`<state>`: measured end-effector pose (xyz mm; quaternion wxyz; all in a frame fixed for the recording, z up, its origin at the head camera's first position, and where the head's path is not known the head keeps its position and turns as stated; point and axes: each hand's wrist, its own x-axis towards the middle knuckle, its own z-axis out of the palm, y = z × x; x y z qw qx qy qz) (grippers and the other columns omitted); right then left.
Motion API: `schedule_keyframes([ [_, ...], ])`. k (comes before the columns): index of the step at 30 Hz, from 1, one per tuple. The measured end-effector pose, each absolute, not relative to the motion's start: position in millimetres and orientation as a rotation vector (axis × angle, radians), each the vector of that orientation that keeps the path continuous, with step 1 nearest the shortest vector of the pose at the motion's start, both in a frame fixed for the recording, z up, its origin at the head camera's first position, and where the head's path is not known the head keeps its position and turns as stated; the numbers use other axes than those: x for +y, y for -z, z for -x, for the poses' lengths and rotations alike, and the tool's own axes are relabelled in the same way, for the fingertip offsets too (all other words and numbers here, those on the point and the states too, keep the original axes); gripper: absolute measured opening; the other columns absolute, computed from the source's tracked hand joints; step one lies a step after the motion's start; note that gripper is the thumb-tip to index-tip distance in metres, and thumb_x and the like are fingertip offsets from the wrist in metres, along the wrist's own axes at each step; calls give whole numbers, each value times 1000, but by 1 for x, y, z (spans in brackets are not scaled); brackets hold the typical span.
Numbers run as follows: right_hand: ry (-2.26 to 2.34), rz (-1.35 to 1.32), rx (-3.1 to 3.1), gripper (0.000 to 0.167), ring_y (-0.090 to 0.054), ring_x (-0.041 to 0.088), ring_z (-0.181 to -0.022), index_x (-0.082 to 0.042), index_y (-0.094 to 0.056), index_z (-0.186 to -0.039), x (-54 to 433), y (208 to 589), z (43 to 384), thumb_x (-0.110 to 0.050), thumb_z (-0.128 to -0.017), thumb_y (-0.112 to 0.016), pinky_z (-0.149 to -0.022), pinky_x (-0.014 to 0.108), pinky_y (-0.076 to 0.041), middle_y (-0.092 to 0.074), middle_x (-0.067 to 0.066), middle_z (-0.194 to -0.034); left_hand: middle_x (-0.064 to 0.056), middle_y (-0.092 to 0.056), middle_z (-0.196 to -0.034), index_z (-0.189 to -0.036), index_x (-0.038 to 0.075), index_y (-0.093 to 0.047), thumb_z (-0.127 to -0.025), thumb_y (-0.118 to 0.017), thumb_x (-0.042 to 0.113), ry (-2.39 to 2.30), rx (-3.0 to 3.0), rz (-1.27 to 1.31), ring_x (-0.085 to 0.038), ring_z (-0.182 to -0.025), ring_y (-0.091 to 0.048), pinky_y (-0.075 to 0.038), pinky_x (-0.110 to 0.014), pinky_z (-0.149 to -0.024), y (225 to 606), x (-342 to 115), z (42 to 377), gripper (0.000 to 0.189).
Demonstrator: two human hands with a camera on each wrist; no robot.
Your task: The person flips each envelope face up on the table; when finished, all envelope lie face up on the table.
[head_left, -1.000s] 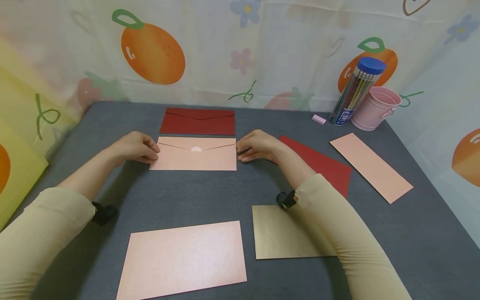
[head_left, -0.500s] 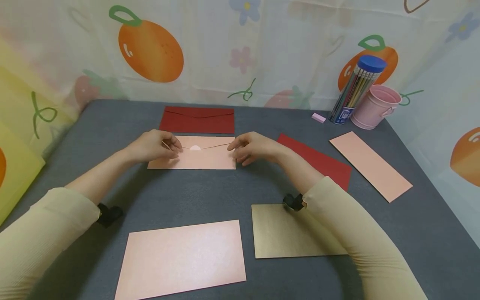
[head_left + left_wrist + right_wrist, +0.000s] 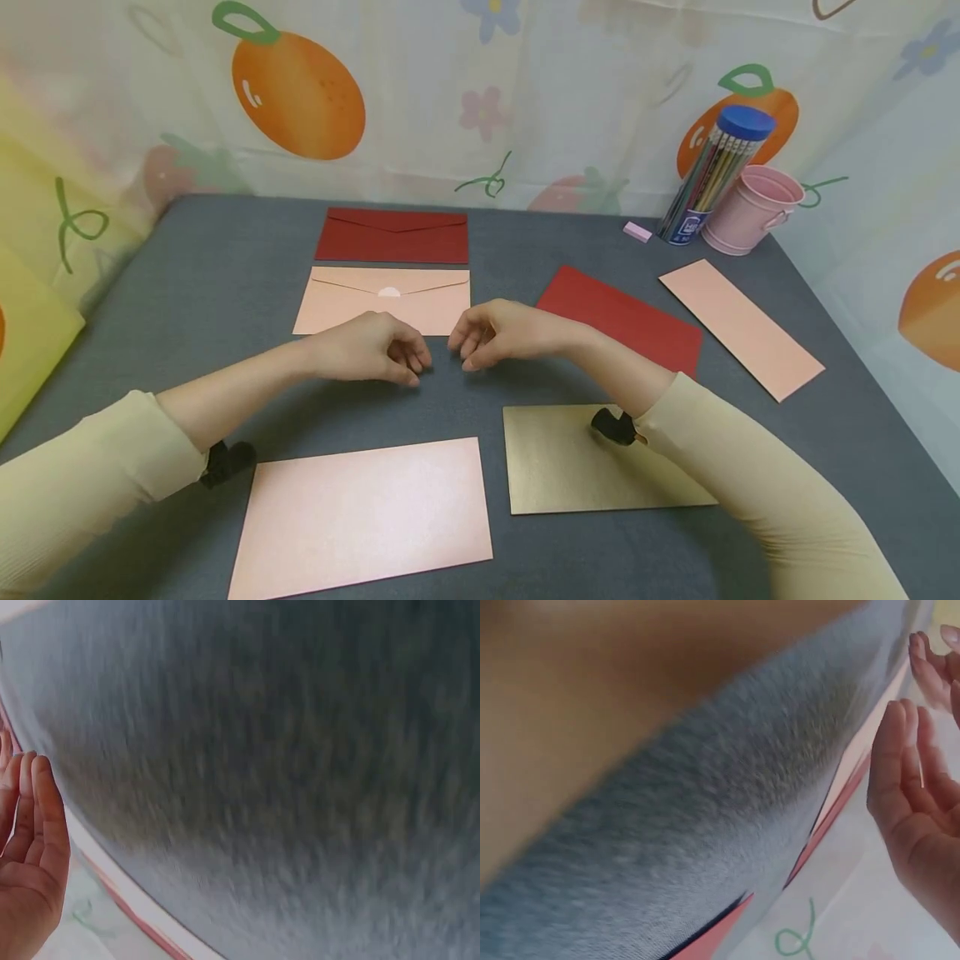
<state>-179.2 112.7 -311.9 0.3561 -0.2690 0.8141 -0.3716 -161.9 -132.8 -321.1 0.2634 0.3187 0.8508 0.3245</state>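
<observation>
In the head view a pink envelope [image 3: 352, 304] with a white round seal lies flat, just in front of a dark red envelope [image 3: 397, 237]. Near the pink one's front edge is my left hand [image 3: 369, 346], fingers loosely curled around nothing. My right hand [image 3: 502, 333] faces it from the other side, by the envelope's front right corner, and it too holds nothing. A gap separates the two hands' fingertips. The left wrist view shows the left hand [image 3: 34, 855] above grey tabletop; in the right wrist view the right hand [image 3: 922, 795] has bent, loose fingers.
A large pink envelope [image 3: 367, 517] and a gold envelope [image 3: 562, 467] lie nearest me. At the right are a tilted red envelope [image 3: 622, 321] and a narrow pink one [image 3: 742, 329]. A pencil tub [image 3: 712, 175], pink bucket [image 3: 753, 208] and eraser [image 3: 637, 232] stand at the back right.
Both hands have left the sides of the small pink envelope. The left moved right and toward me, the right slightly toward me. The envelopes stay where they lay.
</observation>
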Motion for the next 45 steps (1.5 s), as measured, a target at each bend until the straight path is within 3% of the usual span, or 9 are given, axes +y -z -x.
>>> schedule_keyframes([
  [12, 828, 847, 2085, 27, -66, 6, -87, -11, -67, -108, 116, 320, 145, -15, -84, -78, -80, 21, -55, -71, 0, -97, -1, -73, -91, -97, 6, -72, -81, -81, 13, -858, 2215, -990, -1, -74, -60, -54, -15, -67, 331, -107, 121, 20],
  [18, 743, 891, 2124, 24, -64, 4, -81, -16, -69, -98, 112, 322, 134, -21, -79, -83, -73, 19, -53, -69, -6, -88, 4, -61, -72, -85, 11, -67, -73, -87, 19, -757, 2272, -979, -2, -64, -52, -47, -16, -59, 331, -103, 110, 24],
  [24, 622, 968, 2200, 27, -56, 3, -78, -18, -70, -92, 110, 326, 125, -28, -74, -87, -66, 16, -47, -65, -5, -85, 4, -57, -72, -83, 14, -63, -65, -92, 27, -633, 2321, -986, -6, -63, -49, -43, -18, -56, 329, -102, 105, 36],
  [35, 496, 1032, 2293, 30, -51, 6, -79, -21, -68, -85, 107, 327, 114, -32, -68, -91, -70, 17, -44, -56, -5, -86, 5, -55, -70, -75, 16, -61, -64, -91, 27, -585, 2373, -1005, -5, -61, -48, -40, -18, -53, 330, -101, 103, 34],
  [45, 446, 998, 2349, 28, -49, 8, -75, -18, -67, -82, 102, 328, 108, -27, -69, -90, -65, 17, -42, -54, -4, -83, 6, -54, -67, -73, 17, -60, -64, -92, 26, -549, 2371, -973, -6, -59, -47, -39, -18, -52, 330, -100, 103, 34],
])
